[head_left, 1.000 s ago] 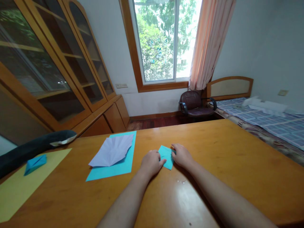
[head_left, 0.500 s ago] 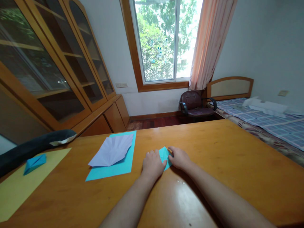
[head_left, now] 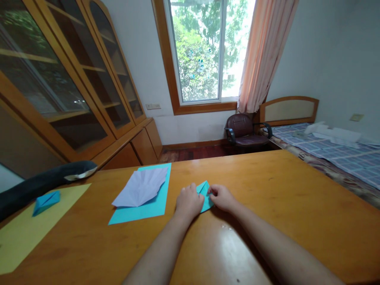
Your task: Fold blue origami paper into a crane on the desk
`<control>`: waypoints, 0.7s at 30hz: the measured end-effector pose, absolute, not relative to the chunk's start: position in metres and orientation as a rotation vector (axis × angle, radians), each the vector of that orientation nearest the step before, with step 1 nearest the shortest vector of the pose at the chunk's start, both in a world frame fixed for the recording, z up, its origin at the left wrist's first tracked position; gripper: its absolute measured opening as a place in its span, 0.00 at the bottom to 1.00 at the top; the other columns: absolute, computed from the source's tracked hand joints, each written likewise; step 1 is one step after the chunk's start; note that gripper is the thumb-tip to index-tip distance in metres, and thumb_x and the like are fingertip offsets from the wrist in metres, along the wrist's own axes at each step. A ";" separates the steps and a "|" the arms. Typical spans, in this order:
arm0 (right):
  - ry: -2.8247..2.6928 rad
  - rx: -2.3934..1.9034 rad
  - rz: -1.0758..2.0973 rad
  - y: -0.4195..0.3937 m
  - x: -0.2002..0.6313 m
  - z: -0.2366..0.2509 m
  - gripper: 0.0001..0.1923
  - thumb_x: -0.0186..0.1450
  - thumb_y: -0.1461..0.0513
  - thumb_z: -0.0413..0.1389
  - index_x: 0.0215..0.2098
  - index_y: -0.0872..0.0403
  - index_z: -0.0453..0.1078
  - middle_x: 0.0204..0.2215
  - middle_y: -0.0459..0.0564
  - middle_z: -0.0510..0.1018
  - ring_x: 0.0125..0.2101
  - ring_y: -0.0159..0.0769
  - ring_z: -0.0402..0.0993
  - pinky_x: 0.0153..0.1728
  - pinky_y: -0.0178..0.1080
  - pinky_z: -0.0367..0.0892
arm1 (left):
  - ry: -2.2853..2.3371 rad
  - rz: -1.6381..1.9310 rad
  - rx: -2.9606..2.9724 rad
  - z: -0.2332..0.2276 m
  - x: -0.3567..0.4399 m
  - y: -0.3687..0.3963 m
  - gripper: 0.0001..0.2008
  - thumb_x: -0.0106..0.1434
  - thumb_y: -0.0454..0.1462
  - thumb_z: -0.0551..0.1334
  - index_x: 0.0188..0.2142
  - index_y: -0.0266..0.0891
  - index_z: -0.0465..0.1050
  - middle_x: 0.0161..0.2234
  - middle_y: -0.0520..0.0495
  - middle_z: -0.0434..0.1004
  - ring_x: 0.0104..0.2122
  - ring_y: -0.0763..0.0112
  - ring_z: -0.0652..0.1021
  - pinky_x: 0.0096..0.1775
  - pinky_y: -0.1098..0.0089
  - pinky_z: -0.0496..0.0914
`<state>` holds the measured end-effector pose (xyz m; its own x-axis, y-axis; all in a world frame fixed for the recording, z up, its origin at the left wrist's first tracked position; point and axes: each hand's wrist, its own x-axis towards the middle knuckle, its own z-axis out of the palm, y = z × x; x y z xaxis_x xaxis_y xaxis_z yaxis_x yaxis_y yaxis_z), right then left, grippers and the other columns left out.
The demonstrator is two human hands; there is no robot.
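Note:
A small folded turquoise paper [head_left: 207,203] lies on the wooden table between my hands, its pointed tip facing away from me. My left hand [head_left: 189,202] rests over the paper's left side, fingers curled and thumb pressing on it. At the right side, the thumb and fingertips of my right hand [head_left: 223,198] pinch the paper near a fold. Parts of the paper's left side are hidden under my left hand.
Left of my hands, a creased white paper [head_left: 141,187] lies on a turquoise sheet [head_left: 139,215]. Farther left, a folded blue paper piece [head_left: 46,202] sits on a yellow sheet [head_left: 35,237], beside a dark long object [head_left: 38,180]. A maroon chair [head_left: 242,128] stands beyond the table [head_left: 267,221].
My right fingertips have moved slightly left over the paper and now pinch at its fold. A fold line shows more plainly near the tip. My left hand has shifted a little left.

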<state>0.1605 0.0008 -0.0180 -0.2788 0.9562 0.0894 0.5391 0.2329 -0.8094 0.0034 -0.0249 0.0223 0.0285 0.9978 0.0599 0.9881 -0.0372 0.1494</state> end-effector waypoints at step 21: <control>-1.382 -0.857 1.439 -0.002 0.165 -0.001 0.21 0.54 0.60 0.57 0.47 0.52 0.64 0.23 0.40 0.68 0.22 0.28 0.63 0.25 0.32 0.60 | 1.578 1.038 1.747 -0.005 -0.013 -0.004 0.09 0.54 0.33 0.56 0.37 0.41 0.62 0.34 0.51 0.72 0.33 0.71 0.74 0.38 0.71 0.68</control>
<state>0.1645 -0.0018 -0.0009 -0.3212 0.9399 0.1161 -0.1539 0.0692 -0.9857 -0.0132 -0.0037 -0.0051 0.0072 0.9847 0.1744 0.5500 -0.1496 0.8217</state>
